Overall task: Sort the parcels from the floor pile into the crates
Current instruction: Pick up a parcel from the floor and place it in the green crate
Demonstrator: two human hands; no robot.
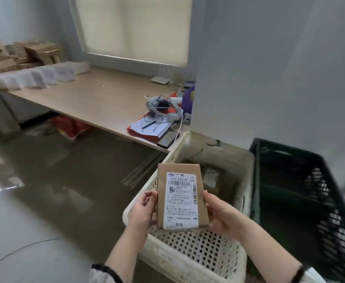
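Holding a small brown parcel point(179, 198) upright between 2 hands, the person is keeping it just above the near half of the white perforated crate point(190, 260), its face turned toward the camera. The left hand point(142, 209) is gripping the parcel's left edge with the thumb at the front and the fingers curling behind. The right hand point(221, 213) is clasping the right edge the same way, so both hands are closed round it and carrying it clear of the crate. The parcel is showing as a flat rectangle of plain kraft-brown wrapping, taller than it is wide, with a straight top edge. A white shipping label point(181, 201) is covering most of its front, leaving a brown margin at the top and down both sides. The label is carrying a barcode near the top, the printed code "516-K20-00 028" above it, a second narrow barcode running down its right side, and blocks of small print that are too blurred to read. Another brown labelled parcel point(218, 176) is lying inside the white crate at its far end. A dark green crate point(310, 193) is standing just beside the white one on the right. Behind them a wooden table point(81, 101) is bearing a grey headset point(163, 108) and a dark phone point(166, 139) near its corner.
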